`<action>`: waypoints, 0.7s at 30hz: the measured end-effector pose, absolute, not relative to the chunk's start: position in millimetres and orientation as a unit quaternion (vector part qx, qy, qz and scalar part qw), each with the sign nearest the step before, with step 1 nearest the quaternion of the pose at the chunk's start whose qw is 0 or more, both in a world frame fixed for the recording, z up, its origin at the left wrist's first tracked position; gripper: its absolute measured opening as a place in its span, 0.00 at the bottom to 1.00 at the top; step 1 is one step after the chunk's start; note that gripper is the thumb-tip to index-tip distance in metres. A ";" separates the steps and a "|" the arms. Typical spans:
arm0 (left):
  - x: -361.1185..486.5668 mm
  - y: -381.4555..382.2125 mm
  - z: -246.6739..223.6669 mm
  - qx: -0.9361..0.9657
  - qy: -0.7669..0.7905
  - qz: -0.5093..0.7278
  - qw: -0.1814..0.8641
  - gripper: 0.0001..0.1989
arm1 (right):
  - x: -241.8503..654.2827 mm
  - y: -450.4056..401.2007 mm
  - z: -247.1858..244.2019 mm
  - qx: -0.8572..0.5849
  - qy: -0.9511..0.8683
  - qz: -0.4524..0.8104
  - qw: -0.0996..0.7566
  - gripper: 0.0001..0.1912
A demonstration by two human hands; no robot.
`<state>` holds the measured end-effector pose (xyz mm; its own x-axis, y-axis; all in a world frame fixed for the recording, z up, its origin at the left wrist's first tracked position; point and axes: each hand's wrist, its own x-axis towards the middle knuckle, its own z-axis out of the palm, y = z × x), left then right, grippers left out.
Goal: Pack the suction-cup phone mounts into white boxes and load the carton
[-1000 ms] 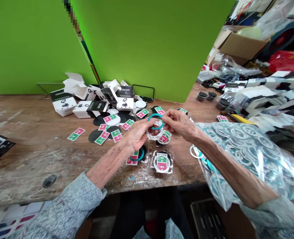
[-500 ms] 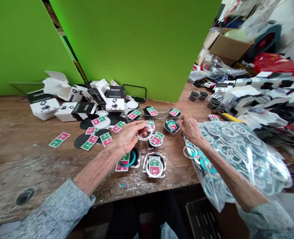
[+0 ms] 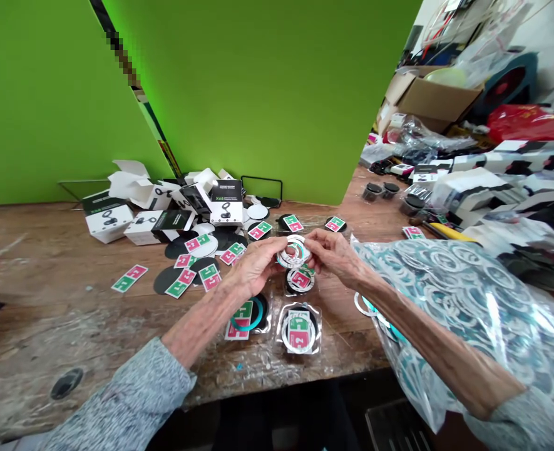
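Observation:
Between my two hands, above the table, are white ring stickers with a bit of teal showing. My left hand pinches their left side. The fingers of my right hand are closed at their right edge. Just below lies a clear pack with a white ring and a red-green card. Nearer the front edge sits another clear pack with a white ring around a card. Left of it, a teal ring rests on a card and a black disc.
A clear plastic bag full of rings lies on the right. White-and-black boxes are piled at the back left, beside loose cards and black discs. A green panel stands behind the wooden table.
My right hand has moved left from beside the teal-ring pack and now meets my left hand at the rings. The camera view has shifted slightly.

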<state>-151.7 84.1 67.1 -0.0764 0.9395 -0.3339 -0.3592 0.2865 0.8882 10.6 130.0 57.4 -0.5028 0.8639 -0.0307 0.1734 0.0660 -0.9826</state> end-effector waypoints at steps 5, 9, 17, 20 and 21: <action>-152.6 88.7 61.9 0.278 0.520 0.523 0.616 0.06 | 11.2 151.9 52.1 -0.373 -0.687 0.518 0.349 0.13; -158.3 93.3 61.8 0.268 0.537 0.535 0.595 0.04 | 29.4 202.6 48.0 -0.478 -0.713 0.375 0.350 0.11; -172.1 101.0 56.9 0.252 0.547 0.549 0.580 0.05 | 62.3 258.3 31.1 -0.604 -0.713 0.179 0.307 0.07; -169.4 105.1 56.1 0.242 0.548 0.564 0.568 0.06 | 46.8 237.9 39.3 -0.570 -0.744 0.157 0.310 0.07; -168.3 106.5 56.2 0.238 0.548 0.569 0.566 0.06 | 38.5 228.0 43.8 -0.532 -0.767 0.186 0.307 0.09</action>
